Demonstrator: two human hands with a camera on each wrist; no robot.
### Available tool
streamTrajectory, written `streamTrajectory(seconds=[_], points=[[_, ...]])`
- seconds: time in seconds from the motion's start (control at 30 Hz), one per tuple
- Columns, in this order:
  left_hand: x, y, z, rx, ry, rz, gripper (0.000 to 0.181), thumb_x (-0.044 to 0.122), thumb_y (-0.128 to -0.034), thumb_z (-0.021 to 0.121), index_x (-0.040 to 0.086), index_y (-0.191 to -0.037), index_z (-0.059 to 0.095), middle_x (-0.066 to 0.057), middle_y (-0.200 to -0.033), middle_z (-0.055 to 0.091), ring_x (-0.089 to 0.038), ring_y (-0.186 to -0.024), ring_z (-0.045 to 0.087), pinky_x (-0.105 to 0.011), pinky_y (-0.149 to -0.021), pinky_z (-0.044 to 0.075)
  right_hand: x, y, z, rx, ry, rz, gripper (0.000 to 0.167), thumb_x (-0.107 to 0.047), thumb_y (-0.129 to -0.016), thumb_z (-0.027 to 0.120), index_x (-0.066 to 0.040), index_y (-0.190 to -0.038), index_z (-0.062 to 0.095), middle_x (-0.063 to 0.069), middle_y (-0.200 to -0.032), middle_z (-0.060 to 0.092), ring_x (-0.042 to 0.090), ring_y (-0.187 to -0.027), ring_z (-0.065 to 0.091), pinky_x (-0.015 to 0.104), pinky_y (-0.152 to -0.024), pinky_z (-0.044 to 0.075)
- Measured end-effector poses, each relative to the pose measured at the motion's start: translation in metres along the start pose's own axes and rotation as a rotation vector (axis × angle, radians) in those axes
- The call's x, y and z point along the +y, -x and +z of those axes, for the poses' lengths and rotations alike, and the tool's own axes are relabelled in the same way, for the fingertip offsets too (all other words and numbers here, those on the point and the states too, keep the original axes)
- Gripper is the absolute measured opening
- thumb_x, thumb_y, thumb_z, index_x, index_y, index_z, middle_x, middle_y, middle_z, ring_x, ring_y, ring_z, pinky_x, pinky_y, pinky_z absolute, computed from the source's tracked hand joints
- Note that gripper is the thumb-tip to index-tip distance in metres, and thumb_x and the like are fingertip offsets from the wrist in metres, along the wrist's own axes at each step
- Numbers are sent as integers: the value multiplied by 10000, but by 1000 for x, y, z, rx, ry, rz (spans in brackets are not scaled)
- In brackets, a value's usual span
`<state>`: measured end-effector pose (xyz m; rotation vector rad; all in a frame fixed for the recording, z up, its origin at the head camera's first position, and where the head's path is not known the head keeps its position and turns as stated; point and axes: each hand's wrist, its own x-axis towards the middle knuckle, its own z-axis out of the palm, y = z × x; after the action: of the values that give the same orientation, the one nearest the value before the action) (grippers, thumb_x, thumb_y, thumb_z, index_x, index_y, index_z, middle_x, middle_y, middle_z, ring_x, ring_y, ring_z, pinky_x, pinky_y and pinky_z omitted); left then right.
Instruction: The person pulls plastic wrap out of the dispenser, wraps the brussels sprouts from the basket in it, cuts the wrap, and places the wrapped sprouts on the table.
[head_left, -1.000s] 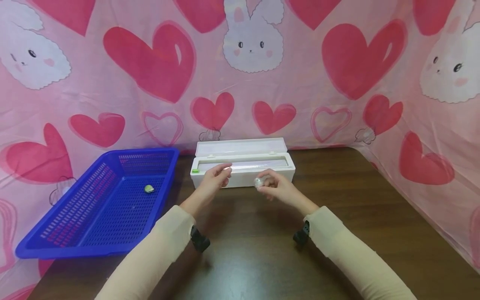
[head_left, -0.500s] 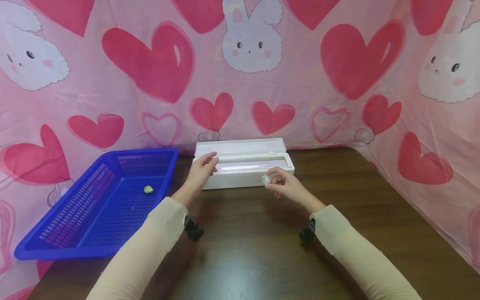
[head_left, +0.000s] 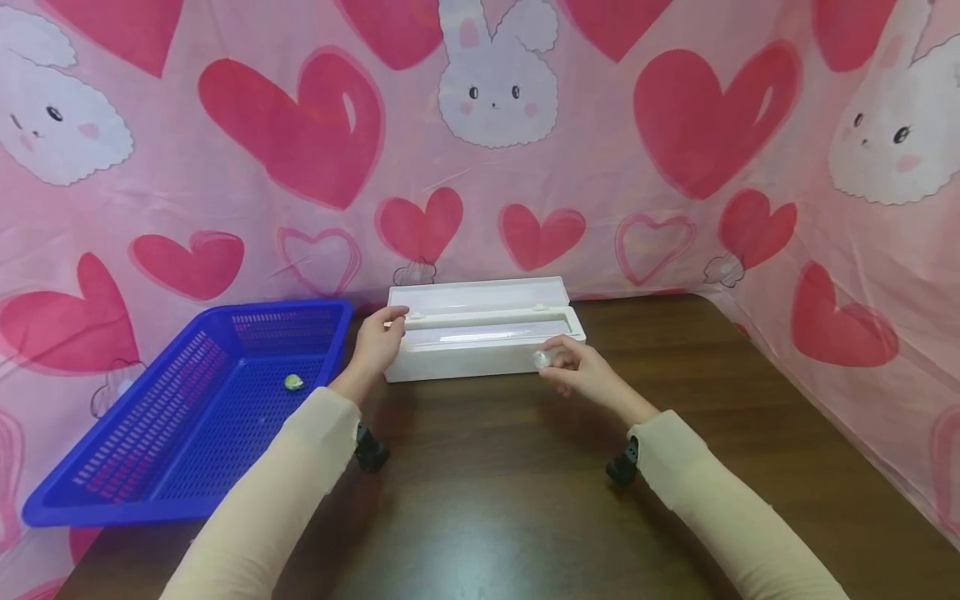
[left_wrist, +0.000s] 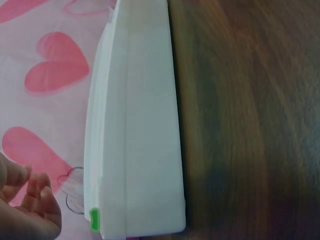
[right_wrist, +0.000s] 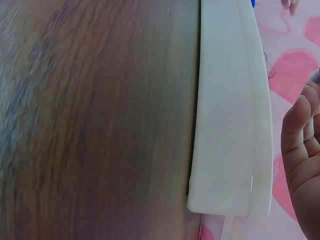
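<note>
A white cling film dispenser (head_left: 468, 358) stands at the back of the table, its lid raised and a shiny strip of film visible inside. My left hand (head_left: 379, 340) is at the dispenser's left end, fingers loosely bent; I see nothing held in it. Close to that hand in the left wrist view is a green slider (left_wrist: 94, 220). Before the dispenser's right end, my right hand (head_left: 581, 372) pinches a small, clear, crumpled lump of plastic film (head_left: 542, 359) between thumb and fingertips. Whether the lump has something inside, I cannot tell.
To the left stands a blue perforated plastic basket (head_left: 187, 510), overhanging the table's left side. In it lies a small green-and-white lump (head_left: 293, 382) with a shiny look. A pink cloth (head_left: 480, 175) with hearts and rabbits hangs behind the brown wooden table (head_left: 487, 483).
My left hand has moved left, from over the middle-left of the dispenser to its left end. My right hand has shifted slightly right, still pinching the crumpled lump.
</note>
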<state>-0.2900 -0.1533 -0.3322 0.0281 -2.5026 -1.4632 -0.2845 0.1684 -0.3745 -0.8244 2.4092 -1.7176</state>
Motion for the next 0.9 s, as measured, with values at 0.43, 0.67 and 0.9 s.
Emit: streamTrajectory(seconds=[0.43, 0.67, 0.9], points=[[-14, -6, -2, -3, -359, 26, 287, 102, -900, 510, -18, -1141, 610, -231, -1204, 532, -376, -1096, 487, -455, -895, 378, 23, 2, -14, 44, 10, 52, 329, -61, -847, 659, 3, -1138, 518, 127, -699, 563, 193, -526, 507, 308, -483, 461], [-23, -5, 5, 27, -388, -61, 289, 160, -872, 571, 57, -1129, 652, -175, -1259, 495, -414, -1108, 399, -497, -896, 319, 29, 4, -21, 34, 21, 111, 357, -83, -861, 647, 3, -1177, 504, 127, -730, 566, 234, -569, 518, 327, -513, 471], [-32, -2, 11, 109, -408, -104, 284, 198, -878, 541, 68, -1096, 669, -150, -1263, 437, -396, -1143, 301, -517, -907, 246, 37, 7, -26, 24, 6, 136, 352, -86, -856, 654, 10, -1155, 496, 97, -712, 565, 194, -559, 516, 321, -511, 477]])
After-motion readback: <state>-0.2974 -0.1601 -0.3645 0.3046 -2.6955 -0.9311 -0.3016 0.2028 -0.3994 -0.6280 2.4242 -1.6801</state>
